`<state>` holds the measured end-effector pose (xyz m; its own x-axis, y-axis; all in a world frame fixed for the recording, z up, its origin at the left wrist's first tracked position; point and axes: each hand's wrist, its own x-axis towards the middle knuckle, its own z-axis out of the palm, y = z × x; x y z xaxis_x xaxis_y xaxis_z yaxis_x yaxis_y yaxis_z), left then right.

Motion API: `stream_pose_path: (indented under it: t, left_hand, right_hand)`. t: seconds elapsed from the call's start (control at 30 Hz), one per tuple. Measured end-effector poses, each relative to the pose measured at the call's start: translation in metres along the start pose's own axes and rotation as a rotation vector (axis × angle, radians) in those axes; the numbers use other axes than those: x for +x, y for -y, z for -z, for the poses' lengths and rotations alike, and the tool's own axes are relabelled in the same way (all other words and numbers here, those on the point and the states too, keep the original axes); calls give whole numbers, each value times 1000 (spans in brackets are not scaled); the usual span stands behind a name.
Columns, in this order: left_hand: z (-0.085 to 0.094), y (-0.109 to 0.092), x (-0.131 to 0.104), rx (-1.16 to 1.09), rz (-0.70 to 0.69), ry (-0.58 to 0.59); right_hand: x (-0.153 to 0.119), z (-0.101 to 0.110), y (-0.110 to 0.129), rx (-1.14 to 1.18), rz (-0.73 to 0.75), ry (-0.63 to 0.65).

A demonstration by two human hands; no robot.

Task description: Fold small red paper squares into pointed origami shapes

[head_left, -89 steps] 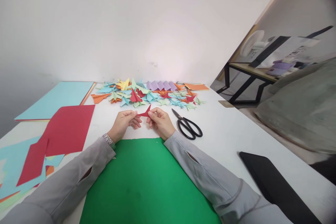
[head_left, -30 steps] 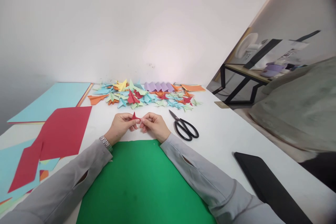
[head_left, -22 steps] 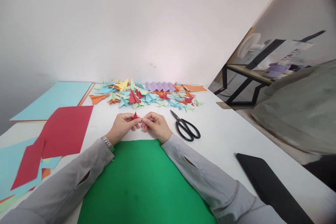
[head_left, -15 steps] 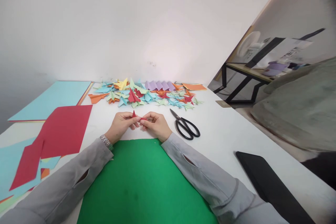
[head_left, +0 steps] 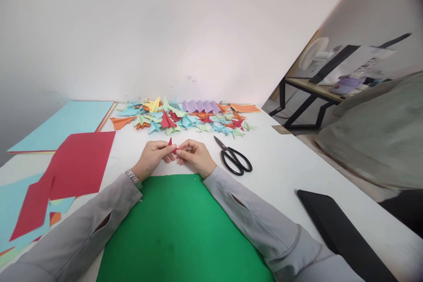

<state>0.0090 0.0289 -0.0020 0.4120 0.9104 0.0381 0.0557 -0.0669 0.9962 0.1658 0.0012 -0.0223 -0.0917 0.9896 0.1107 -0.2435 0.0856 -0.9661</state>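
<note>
Between my two hands is a small folded red paper piece (head_left: 170, 142), one pointed tip sticking up. My left hand (head_left: 155, 155), with a metal watch on the wrist, pinches it from the left. Thumb and fingers of my right hand (head_left: 195, 157) pinch its right end. Fingers cover most of the piece. Below my hands lies a large green sheet (head_left: 185, 229). Black-handled scissors (head_left: 235, 161) rest to the right of my right hand, blades pointing away from me. Beyond my hands spreads a pile of small folded paper planes (head_left: 169, 120) in several colours.
Red sheets (head_left: 82, 163) and light blue paper (head_left: 62, 123) lie at the left, with cut scraps below. A pleated purple paper (head_left: 201, 106) and orange paper (head_left: 245, 108) are by the wall. A black flat object (head_left: 340, 229) lies at right. Someone in grey-green clothing (head_left: 380, 132) is beyond the table edge.
The red paper's upright tip has shifted slightly right and tilts a little differently in my fingers. Both hands stay nearly in place, still pinching. Scissors and pile have not moved.
</note>
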Motion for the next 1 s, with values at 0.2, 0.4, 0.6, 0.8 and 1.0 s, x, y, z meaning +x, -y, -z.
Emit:
stream_pose_path:
  t: [0.2, 0.4, 0.6, 0.8, 1.0]
  left_hand:
    - [-2, -1, 0, 50, -39, -85]
    - [-1, 1, 1, -4, -35, -52]
    - [-2, 0, 1, 29, -56, -98]
    - [-2, -3, 2, -75, 15, -125]
    - [-4, 0, 2, -97, 30, -111]
  right_hand:
    - [-1, 2, 3, -47, -36, 37]
    - [-2, 0, 3, -78, -68, 30]
    - [-1, -1, 0, -103, -74, 47]
    - [-3, 1, 4, -127, -80, 81]
    - [-3, 2, 5, -98, -80, 59]
